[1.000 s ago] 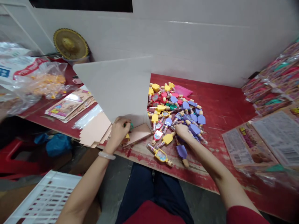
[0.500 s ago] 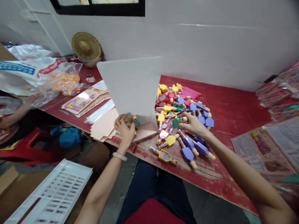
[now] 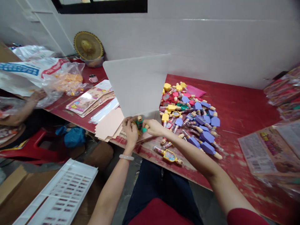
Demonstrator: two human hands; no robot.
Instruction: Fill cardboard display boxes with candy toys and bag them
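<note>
A folded card display box (image 3: 138, 84) stands at the table's front edge, its tall white back panel upright. My left hand (image 3: 130, 132) is closed at the box's low front part, around lolly-shaped plastic tubes; yellow and a brown-spotted cap (image 3: 140, 118) show beside its fingers. My right hand (image 3: 153, 127) pinches a green lolly-shaped tube (image 3: 143, 129) by its pale end, at the box's opening. Most of that tube is hidden by the fingers. Right of the box lies a pile of similar tubes in purple (image 3: 207, 136), yellow and red. One yellow tube (image 3: 170, 155) lies nearest me.
Peach card sheets (image 3: 109, 124), a clear plastic bag (image 3: 104, 111) and printed cards (image 3: 87, 99) lie left of the box. Wrapped printed packs (image 3: 269, 153) are at the right. A white crate (image 3: 61, 190) stands lower left. Another person's arm (image 3: 35, 97) is at far left.
My right hand has moved left from the pile to the box, bringing the green tube. My left hand stays at the box. The view has shifted slightly.
</note>
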